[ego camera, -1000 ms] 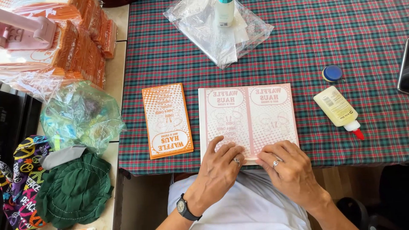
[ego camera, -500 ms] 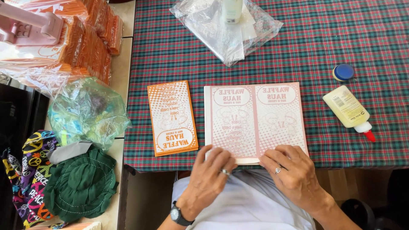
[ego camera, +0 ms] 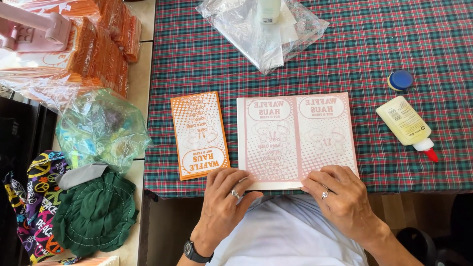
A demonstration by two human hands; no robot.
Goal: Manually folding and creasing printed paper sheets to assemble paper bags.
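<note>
Plainly, scene: a person sits at a counter [ego camera: 404,44] under a plaid cloth, both hands at its near edge.
Sheet: the pale pink printed sheet [ego camera: 295,140] lies flat, opened out in two panels, its near edge at the counter's rim.
Left hand: the left hand [ego camera: 224,199] rests fingers-down on the sheet's near left corner, its grip unclosed, pressing not pinching.
Right hand: the right hand [ego camera: 340,197] lies likewise on the near right corner, fingers spread flat, nothing clasped.
Handling: the sheet looks light, thin and easily creased; it is probably best taken by its edges or corners, or along the middle fold.
Beside it: an orange folded bag [ego camera: 199,134] lies just left, apart from the sheet.
Glue: a glue bottle [ego camera: 405,124] lies on its side to the right, a blue cap [ego camera: 400,80] near it.
Farther off: a clear plastic bag [ego camera: 263,29] sits at the far side.
</note>
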